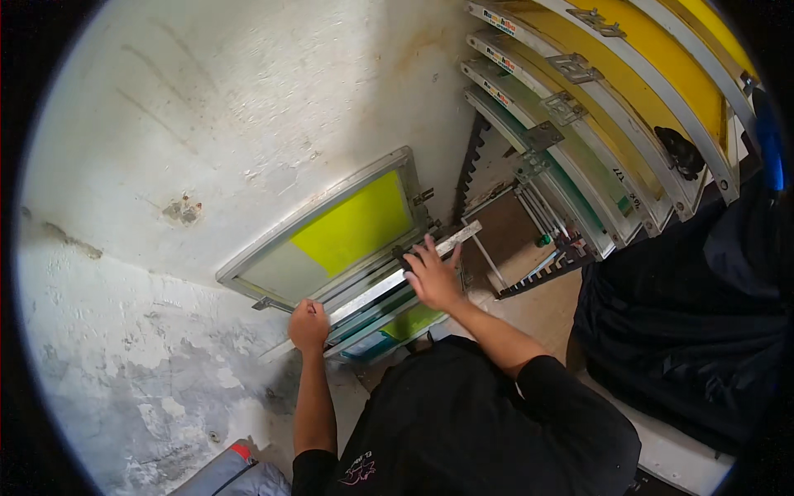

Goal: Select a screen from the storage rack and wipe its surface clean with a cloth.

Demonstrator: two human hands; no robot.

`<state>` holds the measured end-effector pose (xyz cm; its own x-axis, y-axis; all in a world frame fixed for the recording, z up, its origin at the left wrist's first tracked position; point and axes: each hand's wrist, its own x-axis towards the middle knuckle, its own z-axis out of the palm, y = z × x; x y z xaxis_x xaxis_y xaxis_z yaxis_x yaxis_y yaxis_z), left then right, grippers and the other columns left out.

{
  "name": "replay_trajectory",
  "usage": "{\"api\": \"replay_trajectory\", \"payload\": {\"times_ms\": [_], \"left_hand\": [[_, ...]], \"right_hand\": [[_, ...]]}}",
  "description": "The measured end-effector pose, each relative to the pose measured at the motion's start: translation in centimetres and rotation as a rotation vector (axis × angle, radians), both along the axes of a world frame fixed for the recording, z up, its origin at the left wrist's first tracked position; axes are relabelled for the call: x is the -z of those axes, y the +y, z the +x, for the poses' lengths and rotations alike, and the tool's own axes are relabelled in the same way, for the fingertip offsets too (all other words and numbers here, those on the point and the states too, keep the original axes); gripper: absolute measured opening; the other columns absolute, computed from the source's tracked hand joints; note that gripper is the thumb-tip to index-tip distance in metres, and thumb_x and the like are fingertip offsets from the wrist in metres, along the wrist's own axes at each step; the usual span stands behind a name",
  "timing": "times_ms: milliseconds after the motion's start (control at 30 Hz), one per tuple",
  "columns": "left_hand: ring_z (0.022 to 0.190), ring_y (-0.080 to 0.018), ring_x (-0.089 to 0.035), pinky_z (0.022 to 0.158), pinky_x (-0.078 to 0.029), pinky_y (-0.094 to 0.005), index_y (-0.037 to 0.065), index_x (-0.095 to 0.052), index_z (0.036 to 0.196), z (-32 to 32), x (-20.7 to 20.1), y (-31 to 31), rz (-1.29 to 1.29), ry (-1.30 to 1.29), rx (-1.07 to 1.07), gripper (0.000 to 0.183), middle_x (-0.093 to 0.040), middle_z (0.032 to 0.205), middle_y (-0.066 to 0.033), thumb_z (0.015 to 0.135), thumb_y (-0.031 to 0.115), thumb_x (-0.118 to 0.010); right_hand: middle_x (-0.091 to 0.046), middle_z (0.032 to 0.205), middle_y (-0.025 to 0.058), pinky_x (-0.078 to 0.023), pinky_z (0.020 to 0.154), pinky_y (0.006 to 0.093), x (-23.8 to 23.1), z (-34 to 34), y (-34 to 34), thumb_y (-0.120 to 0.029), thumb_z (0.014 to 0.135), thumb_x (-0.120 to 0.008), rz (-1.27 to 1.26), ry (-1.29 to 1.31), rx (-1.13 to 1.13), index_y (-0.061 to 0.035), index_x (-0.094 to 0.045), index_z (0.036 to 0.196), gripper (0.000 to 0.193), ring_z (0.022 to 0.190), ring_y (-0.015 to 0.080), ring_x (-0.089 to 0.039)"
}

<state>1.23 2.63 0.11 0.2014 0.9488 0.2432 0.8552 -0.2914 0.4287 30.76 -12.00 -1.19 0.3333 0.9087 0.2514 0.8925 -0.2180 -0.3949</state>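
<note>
Several metal-edged screen printing frames stand side by side in front of me, close to the wall. The rearmost frame (318,234) leans on the wall, its mesh partly bright yellow-green. Nearer me, a frame with a pale, worn top bar (374,289) stands on edge. My left hand (308,326) is closed at the left end of that bar, its fingertips mostly hidden. Toward the bar's right end, my right hand (433,274) lies over it with fingers spread, beside a small black piece (401,258). Close to my body stands another frame with green and blue mesh (389,332).
At upper right, a rack holds several stacked frames (595,91) with yellow and green mesh and metal hinges. Below it is a toothed dark rack rail (542,274). Black cloth (682,322) hangs at right. A grey bag-like item (236,475) lies at lower left.
</note>
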Motion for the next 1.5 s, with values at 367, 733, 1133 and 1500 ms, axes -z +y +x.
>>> {"api": "replay_trajectory", "payload": {"times_ms": [367,733,1133,1500], "left_hand": [[0.078,-0.0353,-0.072,0.069,-0.054,-0.0474,0.01,-0.071,0.089,0.5,-0.8,0.0,-0.14,0.076,-0.099,0.024,-0.074,0.082,-0.0117,0.094,0.031,-0.062],[0.082,-0.0386,-0.07,0.071,-0.054,-0.0483,0.01,-0.071,0.091,0.2,-0.3,0.4,-0.164,0.143,-0.085,0.024,-0.073,0.085,-0.0138,0.093,0.032,-0.061],[0.125,-0.0443,-0.052,0.104,-0.041,-0.0522,0.004,-0.048,0.148,13.9,-3.2,-6.9,0.032,-0.192,0.593,0.058,-0.052,0.139,-0.0259,0.097,0.026,-0.063],[0.126,-0.0275,-0.051,0.109,-0.03,-0.0612,0.015,-0.058,0.136,10.8,-1.0,-7.7,0.113,0.233,0.429,0.055,-0.059,0.128,-0.0065,0.082,0.022,-0.068]], "right_hand": [[-0.047,0.15,0.0177,-0.002,0.11,0.0856,1.3,10.1,-1.1,-0.03,0.105,-0.05,-0.001,-0.067,0.191,-0.0029,-0.056,0.133,0.04,0.156,0.0383,-0.021],[-0.039,0.157,0.0219,-0.007,0.119,0.0764,-2.5,-0.8,1.0,-0.022,0.093,-0.066,-0.092,-0.039,-0.595,-0.0067,-0.037,0.157,0.071,0.157,0.0371,-0.019],[-0.051,0.151,0.014,-0.03,0.108,0.0558,-1.5,1.0,2.8,-0.015,0.089,-0.067,0.035,0.355,-0.599,-0.0107,-0.019,0.165,0.09,0.139,0.032,-0.049],[-0.059,0.142,0.0145,-0.023,0.121,0.0546,-1.7,6.8,2.6,-0.023,0.071,-0.091,-0.214,0.042,-0.321,-0.0128,-0.036,0.159,0.104,0.143,0.0371,-0.043]]}}
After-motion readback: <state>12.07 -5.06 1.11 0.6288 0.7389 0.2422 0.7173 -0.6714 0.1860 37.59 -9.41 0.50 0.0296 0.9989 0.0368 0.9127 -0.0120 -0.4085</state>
